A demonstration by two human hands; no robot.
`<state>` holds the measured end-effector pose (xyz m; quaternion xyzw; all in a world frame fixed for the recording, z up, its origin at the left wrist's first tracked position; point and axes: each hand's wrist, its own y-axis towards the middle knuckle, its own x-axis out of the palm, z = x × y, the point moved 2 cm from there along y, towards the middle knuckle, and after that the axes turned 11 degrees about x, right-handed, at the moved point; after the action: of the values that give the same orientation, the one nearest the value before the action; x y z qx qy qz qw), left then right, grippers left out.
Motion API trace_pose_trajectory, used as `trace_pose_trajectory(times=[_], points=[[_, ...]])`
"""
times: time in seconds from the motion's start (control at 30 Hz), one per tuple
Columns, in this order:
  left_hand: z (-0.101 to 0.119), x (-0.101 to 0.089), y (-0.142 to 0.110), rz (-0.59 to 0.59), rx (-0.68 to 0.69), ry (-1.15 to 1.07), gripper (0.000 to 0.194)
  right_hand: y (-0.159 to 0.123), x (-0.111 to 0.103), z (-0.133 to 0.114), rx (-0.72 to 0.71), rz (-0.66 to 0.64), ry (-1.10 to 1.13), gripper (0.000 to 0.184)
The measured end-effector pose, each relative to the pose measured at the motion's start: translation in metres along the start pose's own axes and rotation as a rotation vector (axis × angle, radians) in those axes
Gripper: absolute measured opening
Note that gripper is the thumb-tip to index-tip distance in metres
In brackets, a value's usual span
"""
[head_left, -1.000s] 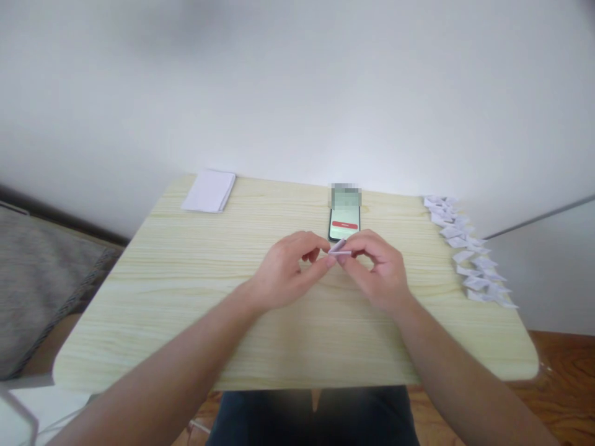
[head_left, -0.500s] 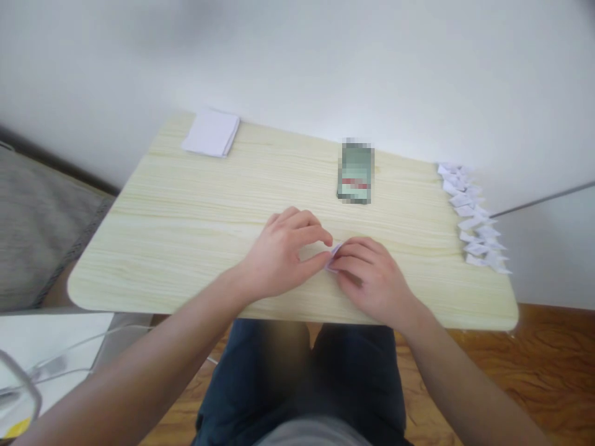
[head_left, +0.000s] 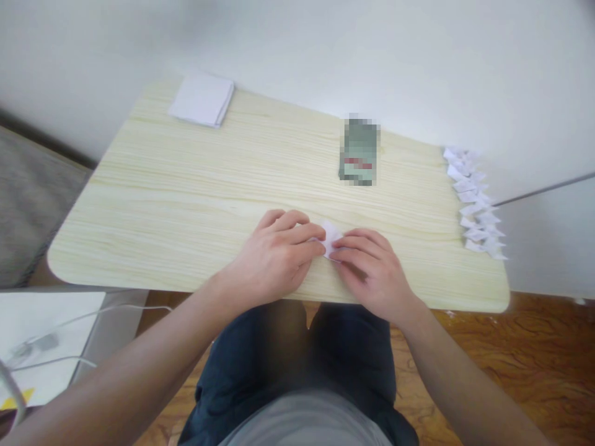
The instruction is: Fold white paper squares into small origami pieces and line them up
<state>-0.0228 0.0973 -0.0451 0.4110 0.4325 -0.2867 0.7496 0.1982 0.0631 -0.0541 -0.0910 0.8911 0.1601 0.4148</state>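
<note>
A small folded piece of white paper [head_left: 331, 238] is held between my two hands, low over the table near its front edge. My left hand [head_left: 283, 251] pinches the paper's left side with thumb and fingers. On the other side, my right hand [head_left: 372, 263] has its fingertips closed on the right part of the paper. The fingers cover much of the paper, so its exact folds are hidden.
The pale wooden table [head_left: 186, 186] stands against a white wall. A stack of white paper [head_left: 203, 99] lies at its back left. A blurred phone-like object [head_left: 359, 152] is at the back middle. Several small folded paper pieces [head_left: 474, 201] line the right edge.
My left hand has closed its fingers onto the paper, which it only neared before. More of the paper shows between the hands. The camera view has shifted slightly.
</note>
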Motion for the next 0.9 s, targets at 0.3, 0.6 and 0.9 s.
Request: trace_pose_trajectory(times=[0.3, 0.6, 0.9], points=[[0.008, 0.008, -0.019, 0.069, -0.118, -0.101, 0.032, -0.004, 0.000, -0.001, 0.118, 0.068, 0.065, 0.012], [0.008, 0.006, -0.015, 0.053, -0.130, -0.109, 0.030, 0.012, 0.010, 0.000, 0.207, 0.102, -0.017, 0.006], [0.007, 0.005, -0.016, 0.034, -0.143, -0.093, 0.030, 0.013, 0.014, -0.001, 0.223, 0.108, -0.090, 0.004]])
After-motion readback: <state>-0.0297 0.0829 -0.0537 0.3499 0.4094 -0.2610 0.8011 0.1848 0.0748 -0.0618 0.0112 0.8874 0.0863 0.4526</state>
